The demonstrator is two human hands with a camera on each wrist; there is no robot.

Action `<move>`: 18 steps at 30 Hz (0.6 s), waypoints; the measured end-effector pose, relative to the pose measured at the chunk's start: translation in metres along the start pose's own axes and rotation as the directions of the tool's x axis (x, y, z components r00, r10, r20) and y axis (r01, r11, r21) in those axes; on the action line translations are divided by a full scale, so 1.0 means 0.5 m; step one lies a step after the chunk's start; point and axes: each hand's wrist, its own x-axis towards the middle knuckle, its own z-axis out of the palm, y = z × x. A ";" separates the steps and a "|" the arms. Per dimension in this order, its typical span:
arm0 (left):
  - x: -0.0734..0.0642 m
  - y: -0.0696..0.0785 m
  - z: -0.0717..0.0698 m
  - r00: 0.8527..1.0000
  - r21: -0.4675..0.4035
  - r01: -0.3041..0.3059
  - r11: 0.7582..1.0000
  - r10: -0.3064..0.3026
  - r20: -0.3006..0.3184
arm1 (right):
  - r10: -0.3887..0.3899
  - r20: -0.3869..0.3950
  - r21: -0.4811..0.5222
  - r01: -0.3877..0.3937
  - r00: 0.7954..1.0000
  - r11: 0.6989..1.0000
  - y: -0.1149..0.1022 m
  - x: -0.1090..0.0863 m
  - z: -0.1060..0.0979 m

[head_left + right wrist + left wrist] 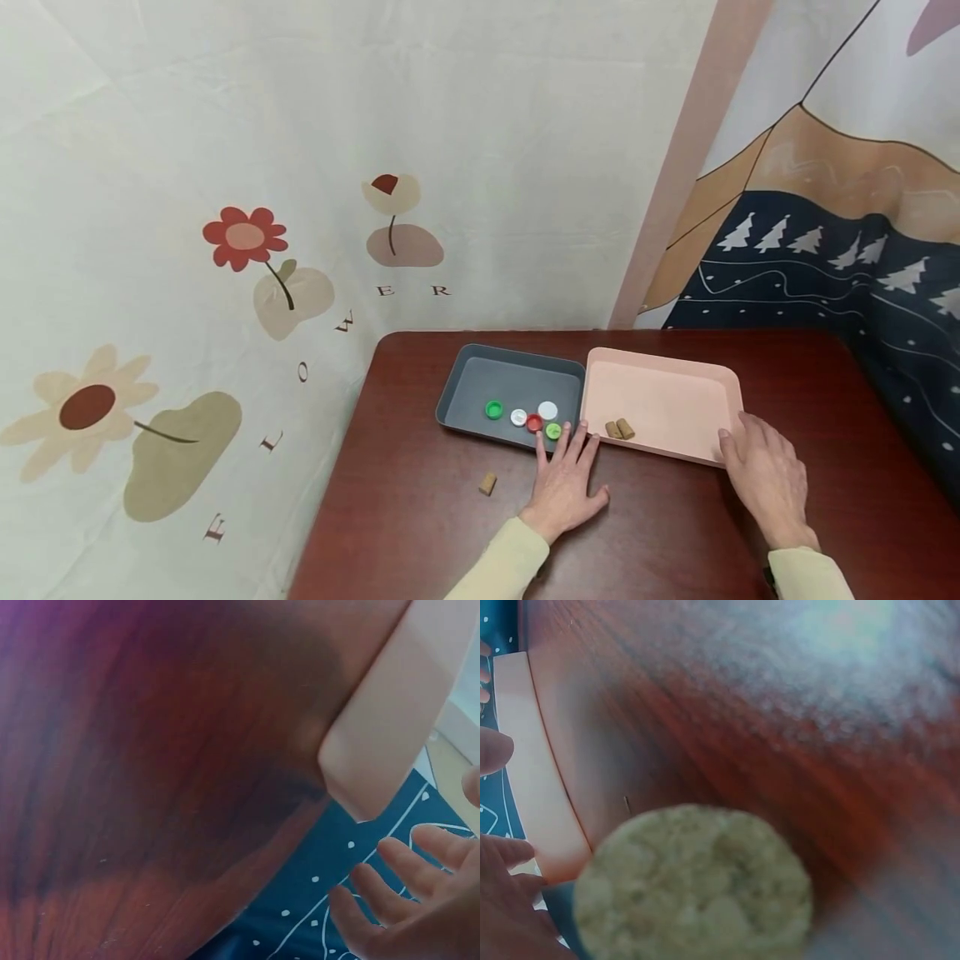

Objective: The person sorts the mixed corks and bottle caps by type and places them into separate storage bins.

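My left hand (564,490) has its fingers spread, with fingertips at the near edge of the dark grey tray (459,379), by its right corner. Inside that tray lie several bottle caps, among them a green cap (493,409), a red cap (534,422) and a light green cap (553,431). By the near right corner of the pink tray (667,400), my right hand (768,477) has loosely bent fingers at the rim; whether it touches is unclear. Two corks (619,429) lie in the pink tray's near left corner. Another cork (487,483) lies on the table, large in the left wrist view.
Both trays stand side by side on a dark red-brown wooden table (405,517), toward its far edge. A pale cloth with printed flowers (245,237) hangs behind, and a dark blue patterned cloth (795,287) hangs at the right.
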 end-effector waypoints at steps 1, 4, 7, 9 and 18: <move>-0.001 0.000 0.000 1.000 0.003 -0.001 1.000 0.001 -0.003 | 0.002 0.022 -0.009 -0.001 1.000 1.000 0.003 0.000 0.001; -0.001 0.000 -0.001 1.000 0.006 -0.004 1.000 0.004 -0.002 | 0.004 0.090 -0.038 -0.001 0.996 0.999 0.013 -0.002 0.005; -0.002 -0.002 -0.007 1.000 -0.004 -0.006 1.000 0.006 -0.004 | 0.013 0.145 -0.048 -0.006 0.989 0.999 0.020 -0.003 0.008; -0.004 -0.005 -0.013 1.000 -0.012 -0.008 1.000 0.008 -0.010 | 0.015 0.166 -0.047 -0.007 0.986 0.999 0.024 -0.003 0.010; -0.031 -0.056 -0.034 0.981 -0.082 -0.038 0.996 0.022 -0.193 | 0.024 0.230 -0.038 -0.015 0.973 0.999 0.030 0.005 0.019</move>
